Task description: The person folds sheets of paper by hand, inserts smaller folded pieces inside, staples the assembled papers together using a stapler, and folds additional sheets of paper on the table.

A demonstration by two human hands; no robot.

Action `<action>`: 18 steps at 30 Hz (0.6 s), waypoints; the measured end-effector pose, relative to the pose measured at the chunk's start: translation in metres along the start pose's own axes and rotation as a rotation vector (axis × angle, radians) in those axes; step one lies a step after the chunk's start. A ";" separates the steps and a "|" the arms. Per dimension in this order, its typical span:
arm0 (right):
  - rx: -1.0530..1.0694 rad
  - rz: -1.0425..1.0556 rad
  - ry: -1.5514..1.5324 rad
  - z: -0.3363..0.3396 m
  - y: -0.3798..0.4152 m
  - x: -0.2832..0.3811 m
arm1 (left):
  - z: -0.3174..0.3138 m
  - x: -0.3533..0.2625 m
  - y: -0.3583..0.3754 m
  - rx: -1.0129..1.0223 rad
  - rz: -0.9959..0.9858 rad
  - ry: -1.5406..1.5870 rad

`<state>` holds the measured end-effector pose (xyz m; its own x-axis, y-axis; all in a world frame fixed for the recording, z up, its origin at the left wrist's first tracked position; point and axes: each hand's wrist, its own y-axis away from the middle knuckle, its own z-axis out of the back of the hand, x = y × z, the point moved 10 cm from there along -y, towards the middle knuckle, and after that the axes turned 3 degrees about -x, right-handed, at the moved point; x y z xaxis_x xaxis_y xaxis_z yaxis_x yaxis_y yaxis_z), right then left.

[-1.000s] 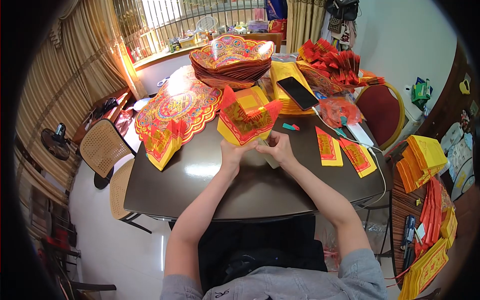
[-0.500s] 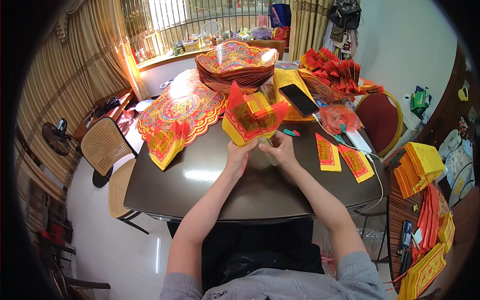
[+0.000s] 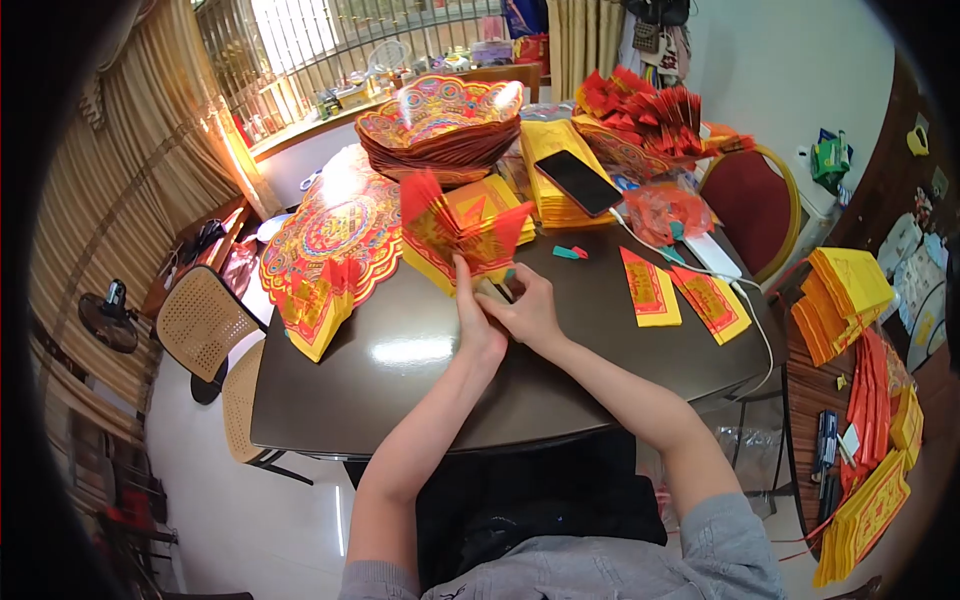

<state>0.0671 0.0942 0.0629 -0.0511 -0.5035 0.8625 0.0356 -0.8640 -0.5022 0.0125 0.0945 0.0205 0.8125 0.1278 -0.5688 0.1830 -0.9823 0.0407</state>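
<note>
Over the dark table, my left hand (image 3: 478,310) is closed around a folded red-and-yellow paper piece (image 3: 440,235) with gold print, its pointed red tips spread upward. My right hand (image 3: 527,310) is pressed close beside it below the paper, fingers closed around a small pale object (image 3: 492,292) whose kind I cannot make out. A similar folded paper bundle (image 3: 322,308) lies to the left. Two flat folded papers (image 3: 650,290) rest on the right side. Just beyond my hands are a small teal-and-red item (image 3: 570,253) and a yellow paper stack (image 3: 487,205).
A stack of patterned paper bowls (image 3: 440,130) stands at the back, beside flat round patterned sheets (image 3: 345,220). A black phone (image 3: 577,183) lies on yellow papers (image 3: 540,140). A white cable (image 3: 768,345) trails over the right edge. More paper bundles (image 3: 845,290) fill the side table.
The folded paper has turned and shifted left in view, its red tips spread apart. My left thumb now rests up along it, and my right hand has moved in beneath. The view has shifted slightly.
</note>
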 end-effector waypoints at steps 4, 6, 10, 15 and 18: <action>-0.087 0.183 0.160 0.002 -0.005 0.019 | -0.004 -0.006 -0.008 -0.034 -0.021 0.062; -0.158 0.359 0.239 0.004 -0.003 0.033 | -0.010 -0.012 -0.010 -0.018 -0.080 0.131; -0.232 0.518 0.362 -0.002 0.000 0.053 | -0.017 -0.010 -0.013 0.051 -0.057 0.163; -0.233 0.585 0.382 -0.006 0.009 0.060 | -0.023 -0.009 -0.014 0.161 -0.037 0.148; -0.207 0.569 0.348 -0.009 0.015 0.056 | -0.024 -0.009 -0.014 0.214 -0.034 0.144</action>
<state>0.0557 0.0530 0.1037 -0.3988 -0.8207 0.4091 -0.0378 -0.4311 -0.9015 0.0157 0.1105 0.0450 0.8809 0.1647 -0.4437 0.1031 -0.9818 -0.1597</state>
